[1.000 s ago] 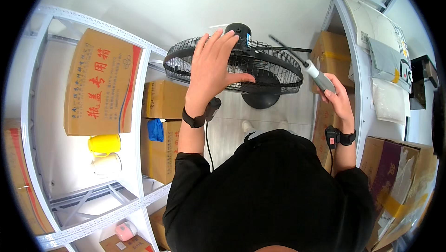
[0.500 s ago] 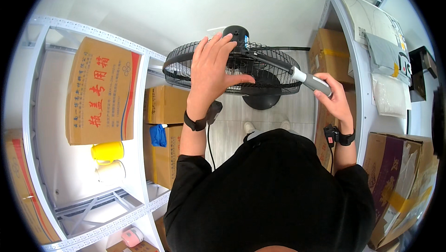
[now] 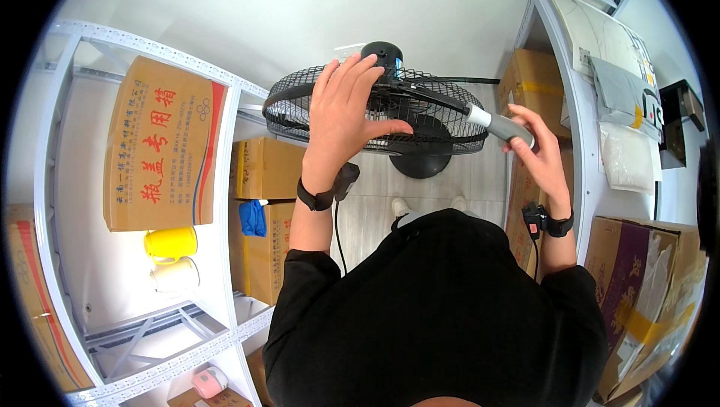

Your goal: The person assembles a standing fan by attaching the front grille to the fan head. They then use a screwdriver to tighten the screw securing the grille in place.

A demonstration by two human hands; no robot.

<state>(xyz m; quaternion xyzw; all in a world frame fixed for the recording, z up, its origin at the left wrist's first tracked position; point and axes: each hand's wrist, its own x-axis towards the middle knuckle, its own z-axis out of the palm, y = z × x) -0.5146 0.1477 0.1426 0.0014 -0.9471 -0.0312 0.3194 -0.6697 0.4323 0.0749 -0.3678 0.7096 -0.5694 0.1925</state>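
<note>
A black standing fan (image 3: 289, 100) with a round wire grille is in front of me, its motor housing at the top and its round base on the floor. My left hand (image 3: 345, 111) lies spread against the grille, fingers apart and thumb pointing right; exact contact is hidden. My right hand (image 3: 538, 148) holds the grey handle (image 3: 508, 127) of a long tool between thumb and fingers. A white collar joins that handle to a narrow black shaft (image 3: 435, 97), which runs across the grille toward the motor housing. The shaft's far end is hard to make out.
Metal shelving (image 3: 232, 204) on the left carries a large cardboard box (image 3: 169, 145), a yellow mug (image 3: 171, 244) and a white mug (image 3: 176, 275). More boxes (image 3: 274, 171) stand below. At right, a shelf (image 3: 600, 182) holds grey and clear plastic packages; a taped box (image 3: 649, 294) stands nearer.
My right fingers have shifted on the grey handle, and its end has tilted a little upward. My left hand and the fan stay nearly in place.
</note>
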